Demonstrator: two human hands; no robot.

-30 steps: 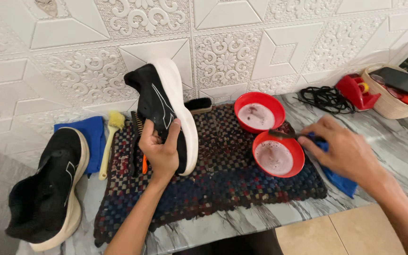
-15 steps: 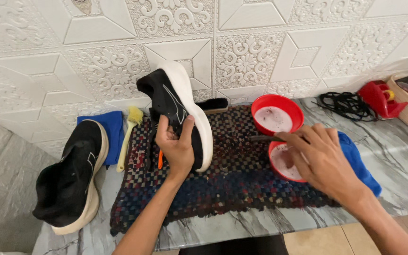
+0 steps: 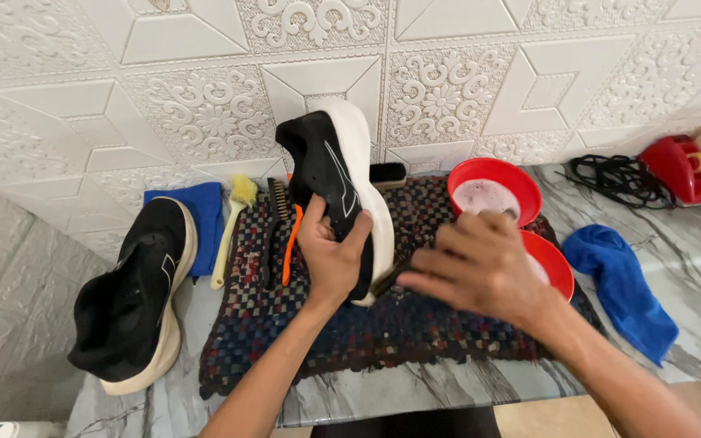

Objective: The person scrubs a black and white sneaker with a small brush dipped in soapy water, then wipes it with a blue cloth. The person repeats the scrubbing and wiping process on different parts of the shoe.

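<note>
Black sneaker (image 3: 330,174), thick white sole, upright in left hand (image 3: 330,258)

Both forearms are bare from the elbow down, with no sleeve showing. The left hand (image 3: 330,259) and the right hand (image 3: 480,268) wear no glove, ring, watch or bracelet. The right hand is blurred.

1. Two black shoes with white soles are showing: one upright shoe (image 3: 336,182) and one lying shoe (image 3: 133,296).
2. Two red bowls are sitting together: far bowl (image 3: 494,188), near bowl (image 3: 552,261).
3. Two blue cloths are lying out: left cloth (image 3: 202,221), right cloth (image 3: 622,284).
4. One woven mat (image 3: 383,332) is lying underneath.
5. Two hands are working: left hand (image 3: 330,255), right hand (image 3: 480,268).
</note>
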